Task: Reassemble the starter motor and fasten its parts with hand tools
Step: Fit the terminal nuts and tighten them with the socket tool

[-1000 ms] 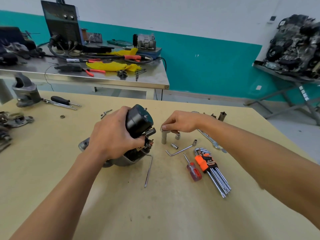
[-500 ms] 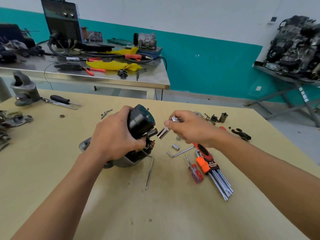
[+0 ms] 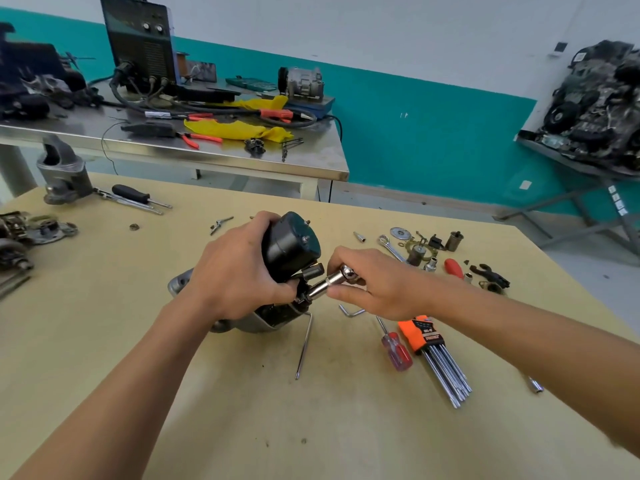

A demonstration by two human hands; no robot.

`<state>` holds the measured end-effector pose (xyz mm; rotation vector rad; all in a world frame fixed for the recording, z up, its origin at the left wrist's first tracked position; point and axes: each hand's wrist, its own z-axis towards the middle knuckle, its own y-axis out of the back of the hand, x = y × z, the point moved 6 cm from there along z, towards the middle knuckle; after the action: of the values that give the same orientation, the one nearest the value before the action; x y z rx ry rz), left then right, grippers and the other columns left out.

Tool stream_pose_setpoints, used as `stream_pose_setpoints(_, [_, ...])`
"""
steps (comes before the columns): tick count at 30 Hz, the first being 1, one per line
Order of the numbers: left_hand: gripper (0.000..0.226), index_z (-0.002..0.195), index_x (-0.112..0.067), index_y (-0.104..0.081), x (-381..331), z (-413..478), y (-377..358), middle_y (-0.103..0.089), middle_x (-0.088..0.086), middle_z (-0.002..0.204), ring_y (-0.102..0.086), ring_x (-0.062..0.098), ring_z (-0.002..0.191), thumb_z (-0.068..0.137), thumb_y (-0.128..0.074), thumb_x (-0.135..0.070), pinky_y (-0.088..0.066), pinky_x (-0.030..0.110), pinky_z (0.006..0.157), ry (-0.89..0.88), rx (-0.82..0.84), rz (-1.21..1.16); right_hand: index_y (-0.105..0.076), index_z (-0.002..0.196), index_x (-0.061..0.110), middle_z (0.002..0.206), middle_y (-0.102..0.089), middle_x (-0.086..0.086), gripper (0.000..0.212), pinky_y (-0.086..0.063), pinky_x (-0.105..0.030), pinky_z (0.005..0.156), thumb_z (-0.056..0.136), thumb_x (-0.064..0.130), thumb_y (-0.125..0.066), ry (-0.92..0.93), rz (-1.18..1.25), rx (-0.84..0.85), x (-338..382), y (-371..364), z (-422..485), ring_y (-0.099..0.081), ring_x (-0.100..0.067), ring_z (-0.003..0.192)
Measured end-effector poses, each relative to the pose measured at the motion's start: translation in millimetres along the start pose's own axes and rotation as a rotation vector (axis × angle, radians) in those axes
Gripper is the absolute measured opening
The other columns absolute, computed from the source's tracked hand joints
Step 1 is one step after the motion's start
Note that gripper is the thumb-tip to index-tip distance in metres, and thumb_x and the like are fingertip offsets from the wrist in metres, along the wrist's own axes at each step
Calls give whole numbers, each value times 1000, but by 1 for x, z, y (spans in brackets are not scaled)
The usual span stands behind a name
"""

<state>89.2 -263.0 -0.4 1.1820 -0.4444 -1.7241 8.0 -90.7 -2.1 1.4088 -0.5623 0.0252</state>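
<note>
Motor (image 3: 292,244) is looking heavy, rigid; left hand (image 3: 235,271) is gripping its body, right hand (image 3: 377,282) is pinching socket (image 3: 325,284).

two hands (image 3: 239,271), one starter motor (image 3: 291,244), one socket wrench (image 3: 329,282), one hex key set (image 3: 436,355), one loose hex key (image 3: 349,311).

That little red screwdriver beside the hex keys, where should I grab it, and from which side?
I'd take the red screwdriver by its thick handle, the end nearer you, from above and its left. It lies flat on the table; the hex key set crowds its right, and the thin shaft gives little hold.
</note>
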Motion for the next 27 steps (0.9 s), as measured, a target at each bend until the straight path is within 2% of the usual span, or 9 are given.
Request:
stream_pose_setpoints(3, [81, 123, -38, -44, -2, -2, 2, -63, -16, 100, -61, 14, 87, 48, -68, -58, -55, 41, 74, -16, 20, -52, -50, 105, 23, 92, -53, 13, 19, -40, -28, 71, 99, 41, -55, 82, -193, 48, 1, 3, 4, -48, -8, 81])
stream_pose_setpoints(5, [81, 123, -36, -46, -4, -3, 3, -64, -15, 102, -63, 15, 89, 48, -70, -56, -56, 43, 77, -24, 39, -89, -55, 102, 16, 89, -49, 11, 23, -37, -28, 70, 98, 38, -56, 231, -335, 46, 12, 4, 5, -44, -10, 78])
stream_pose_setpoints(9, [83, 125, -32, -50, -5, -3, 4, -65, -14, 105, -64, 17, 94, 48, -75, -51, -56, 44, 81, -42, 81, -135, -62, 99, 5, 86, -61, -6, 26, -45, -35, 68, 97, 31, -61, 400, -500, 84, 22, 3, 5, -50, -18, 74])
stream_pose_setpoints(13, [81, 124, -33, -50, -5, -4, 4, -66, -14, 105, -65, 17, 95, 48, -75, -49, -56, 44, 81, -55, 71, -155, -52, 104, 14, 78, -53, 7, 28, -37, -28, 62, 100, 42, -51, 192, -395, 155, 13, -4, 6, -44, -9, 64])
stream_pose_setpoints(15, [81, 124, -34, -50, -5, -4, 4, -66, -15, 105, -65, 16, 95, 48, -75, -49, -56, 44, 81, -59, 62, -160, -48, 102, 19, 77, -59, 5, 26, -35, -25, 55, 100, 44, -50, 115, -295, 143, 12, -7, 1, -48, -11, 63])
stream_pose_setpoints(19, [81, 123, -34, -50, -4, -3, 2, -67, -14, 105, -66, 17, 95, 48, -74, -49, -56, 45, 81, -55, 61, -164, -48, 99, 22, 72, -61, -1, 24, -43, -25, 56, 98, 45, -53, -9, -96, 79, 17, -6, -6, -52, -13, 62])
stream_pose_setpoints(22, [80, 123, -35, -49, -5, -4, 2, -66, -15, 105, -65, 15, 94, 48, -74, -51, -56, 45, 81, -62, 58, -157, -54, 98, 15, 70, -61, -4, 29, -41, -23, 51, 97, 43, -56, -121, 25, 43, 20, -5, -6, -49, -12, 56])
stream_pose_setpoints(24, [79, 122, -36, -49, -5, -4, 3, -66, -16, 103, -64, 15, 93, 48, -73, -51, -56, 44, 80, -56, 52, -150, -56, 102, 5, 65, -52, -8, 33, -42, -29, 51, 99, 38, -57, -278, 283, 107, 14, -8, -6, -45, -14, 52])
stream_pose_setpoints(27, [78, 121, -37, -49, -5, -4, 4, -65, -15, 103, -63, 15, 93, 48, -72, -52, -55, 43, 81, -41, 61, -129, -60, 101, 2, 60, -44, 1, 31, -41, -25, 47, 99, 32, -59, -466, 554, 151, 1, 5, -5, -40, -9, 49])
